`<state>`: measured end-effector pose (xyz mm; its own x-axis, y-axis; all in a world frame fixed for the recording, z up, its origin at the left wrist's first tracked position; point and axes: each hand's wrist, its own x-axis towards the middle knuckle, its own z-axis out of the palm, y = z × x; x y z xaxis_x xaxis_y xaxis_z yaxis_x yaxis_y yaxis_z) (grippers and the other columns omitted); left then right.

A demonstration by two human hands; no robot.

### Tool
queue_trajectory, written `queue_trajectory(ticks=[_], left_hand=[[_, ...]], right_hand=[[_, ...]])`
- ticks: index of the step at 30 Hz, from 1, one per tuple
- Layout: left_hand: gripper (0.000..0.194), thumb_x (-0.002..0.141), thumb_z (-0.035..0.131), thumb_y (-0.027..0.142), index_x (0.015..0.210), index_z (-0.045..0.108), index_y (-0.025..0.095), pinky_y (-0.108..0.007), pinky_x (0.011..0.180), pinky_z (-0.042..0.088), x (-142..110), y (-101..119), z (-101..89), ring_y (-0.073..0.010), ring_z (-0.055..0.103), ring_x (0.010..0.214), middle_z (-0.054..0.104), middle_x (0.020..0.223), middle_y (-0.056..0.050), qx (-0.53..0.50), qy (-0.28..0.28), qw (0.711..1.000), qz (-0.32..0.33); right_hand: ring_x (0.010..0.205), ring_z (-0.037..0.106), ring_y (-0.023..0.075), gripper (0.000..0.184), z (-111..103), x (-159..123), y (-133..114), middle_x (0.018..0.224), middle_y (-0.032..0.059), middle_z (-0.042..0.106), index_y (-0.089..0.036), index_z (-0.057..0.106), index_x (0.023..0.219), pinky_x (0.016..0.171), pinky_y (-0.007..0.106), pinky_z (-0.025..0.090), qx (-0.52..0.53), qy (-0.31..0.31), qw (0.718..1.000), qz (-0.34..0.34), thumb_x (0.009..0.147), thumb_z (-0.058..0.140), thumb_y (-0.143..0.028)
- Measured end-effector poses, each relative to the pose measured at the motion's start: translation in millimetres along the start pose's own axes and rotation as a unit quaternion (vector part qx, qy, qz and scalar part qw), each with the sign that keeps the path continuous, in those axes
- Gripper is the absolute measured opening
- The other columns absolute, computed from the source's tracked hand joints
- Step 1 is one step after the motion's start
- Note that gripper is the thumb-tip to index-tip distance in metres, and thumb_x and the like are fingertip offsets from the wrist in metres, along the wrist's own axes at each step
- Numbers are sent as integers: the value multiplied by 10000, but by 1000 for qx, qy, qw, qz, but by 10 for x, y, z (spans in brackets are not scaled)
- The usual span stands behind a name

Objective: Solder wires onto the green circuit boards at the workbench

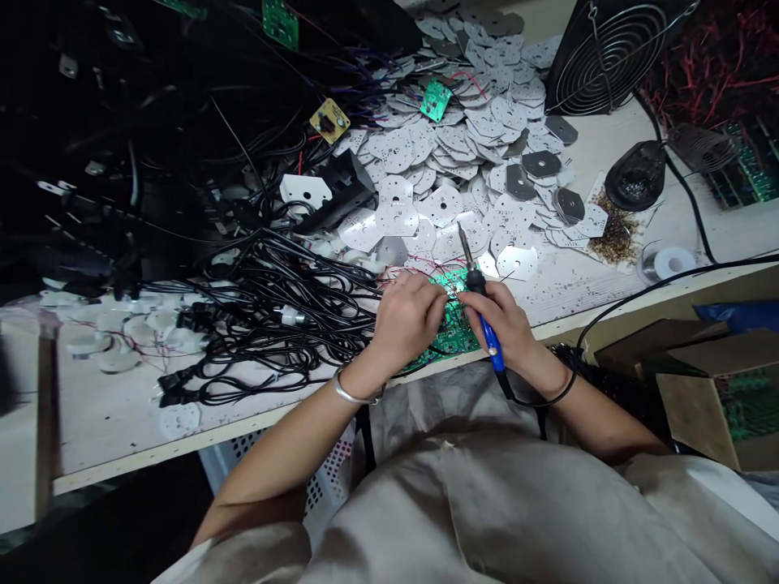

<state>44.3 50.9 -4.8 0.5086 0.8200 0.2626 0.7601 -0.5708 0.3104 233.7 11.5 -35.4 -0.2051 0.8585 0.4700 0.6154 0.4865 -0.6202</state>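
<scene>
My right hand is closed around a soldering iron with a blue handle, its metal tip pointing up and away from me. The thumb and fingertips of that hand come together over a green circuit board at the table's front edge. Close beside it, my left hand is closed in a pinch above the same board. What its fingertips hold is too small to make out. Thin red wires run just behind both hands.
Black power cords lie heaped to the left, white speaker-like discs beyond them. White perforated plates pile up behind the hands. A fan, a solder spool and a cardboard box are at the right.
</scene>
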Motion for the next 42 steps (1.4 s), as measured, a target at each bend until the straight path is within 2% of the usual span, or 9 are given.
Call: queue_trajectory(ticks=[6, 12, 18, 21, 26, 30, 33, 37, 42], left_hand=[[108, 934, 584, 263, 904, 672, 208, -368, 824, 368, -177, 54, -38, -204, 544, 928, 650, 939, -53, 16, 84, 996, 11], [150, 962, 541, 261, 906, 661, 191, -342, 731, 352, -298, 60, -52, -183, 533, 813, 668, 867, -37, 44, 25, 999, 20], [168, 958, 536, 269, 1017, 677, 200, -360, 774, 391, -243, -41, -165, -216, 577, 946, 686, 1012, -77, 95, 55, 994, -29], [202, 963, 512, 266, 931, 693, 182, -431, 825, 375, -114, -117, -284, -258, 584, 939, 697, 991, -93, 179, -9, 984, 0], [283, 939, 407, 88, 848, 672, 124, -444, 924, 372, 145, -179, -443, -193, 574, 715, 665, 782, -79, 223, -160, 958, 86], [200, 932, 468, 139, 954, 667, 130, -362, 805, 394, 227, -238, -578, -189, 597, 764, 676, 906, -90, 250, -242, 933, 94], [178, 919, 505, 144, 883, 677, 167, -396, 895, 378, 287, -321, -663, -194, 601, 833, 679, 876, -52, 234, -276, 925, 118], [239, 962, 438, 155, 929, 674, 137, -383, 840, 421, 383, -290, -788, -179, 580, 742, 660, 846, -71, 241, -230, 934, 127], [282, 972, 372, 142, 880, 637, 160, -322, 552, 368, 109, 181, -855, -174, 542, 613, 601, 782, -53, 219, -179, 937, 204]], right_hand=[[735, 567, 110, 325, 21, 4, 14, 983, 20, 543, -312, 540, 1238, 623, 219, 480, -1, -24, 1000, 3, 942, 484, -188], [840, 546, 167, 289, 69, 190, 51, 935, 29, 521, -290, 563, 1217, 695, 265, 489, -4, -97, 995, -29, 961, 453, -217], [941, 548, 163, 308, 76, 266, 125, 1074, 54, 507, -269, 549, 1253, 824, 293, 516, 41, -107, 993, -30, 967, 449, -216], [986, 558, 171, 334, 88, 230, 142, 1116, 61, 507, -283, 538, 1272, 852, 307, 523, 41, -84, 995, -38, 958, 461, -197], [972, 580, 176, 318, 112, 205, 120, 1100, 60, 530, -288, 575, 1232, 830, 298, 534, 34, -60, 997, -35, 945, 479, -186], [943, 588, 170, 302, 135, 192, 138, 1094, 65, 534, -291, 592, 1221, 809, 289, 531, 36, -50, 998, -29, 955, 478, -206], [947, 589, 173, 310, 149, 165, 179, 1090, 63, 537, -295, 591, 1237, 818, 293, 533, 47, -51, 997, -28, 958, 478, -218], [960, 583, 183, 352, 143, 146, 211, 1106, 66, 527, -309, 573, 1269, 802, 301, 535, 46, -46, 997, -41, 945, 491, -196], [939, 601, 178, 373, 107, 176, 180, 1117, 69, 514, -308, 554, 1287, 788, 306, 539, 49, -33, 997, -57, 934, 517, -192]])
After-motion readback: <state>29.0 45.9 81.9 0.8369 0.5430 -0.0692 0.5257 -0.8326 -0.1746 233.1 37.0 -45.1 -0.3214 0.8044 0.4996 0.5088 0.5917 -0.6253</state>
